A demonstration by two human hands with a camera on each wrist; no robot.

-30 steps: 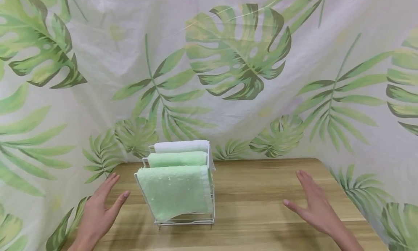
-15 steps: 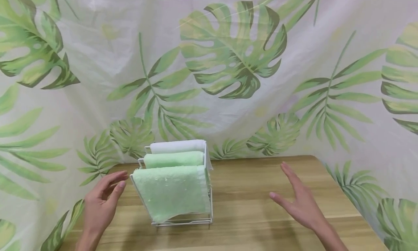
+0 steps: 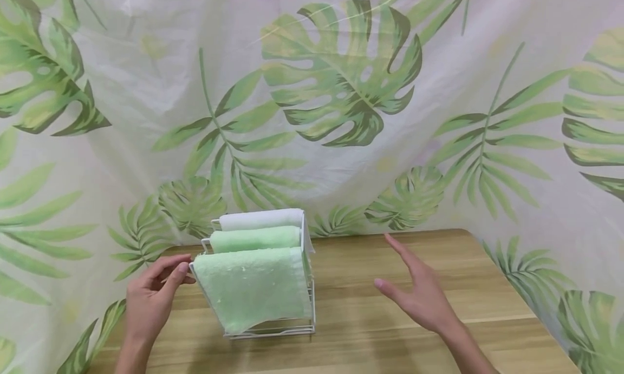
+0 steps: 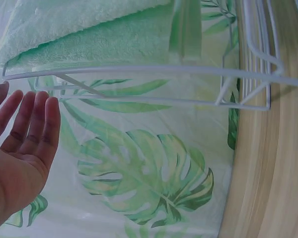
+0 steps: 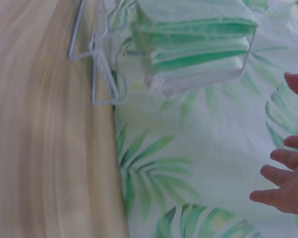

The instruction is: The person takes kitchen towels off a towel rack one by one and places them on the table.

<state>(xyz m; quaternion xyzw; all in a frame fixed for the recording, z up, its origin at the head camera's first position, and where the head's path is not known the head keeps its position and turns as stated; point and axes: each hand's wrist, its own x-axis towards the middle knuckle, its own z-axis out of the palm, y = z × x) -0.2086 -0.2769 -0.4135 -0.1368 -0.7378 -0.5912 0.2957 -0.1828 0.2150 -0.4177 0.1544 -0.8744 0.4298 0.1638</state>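
Observation:
A white wire rack (image 3: 312, 303) stands on the table, left of the middle. Over its front bar hangs a pale green towel (image 3: 253, 287); behind that hang a second green towel (image 3: 255, 238) and a white towel (image 3: 263, 219). My left hand (image 3: 150, 298) is at the rack's upper front left corner, thumb and fingertips right beside the wire. The left wrist view has those fingers (image 4: 37, 116) fairly straight, just under the bar's end. My right hand (image 3: 421, 295) hovers to the right of the rack, fingers stretched and thumb apart, holding nothing.
The wooden table (image 3: 361, 330) extends to the right of the rack and has a rounded far right corner. Right behind it hangs a white curtain (image 3: 341, 184) printed with green leaves.
My left hand has moved inward to the rack's corner, its thumb and fingers coming closer together. My right hand has moved left toward the rack. The view has shifted slightly; the towels still hang in place.

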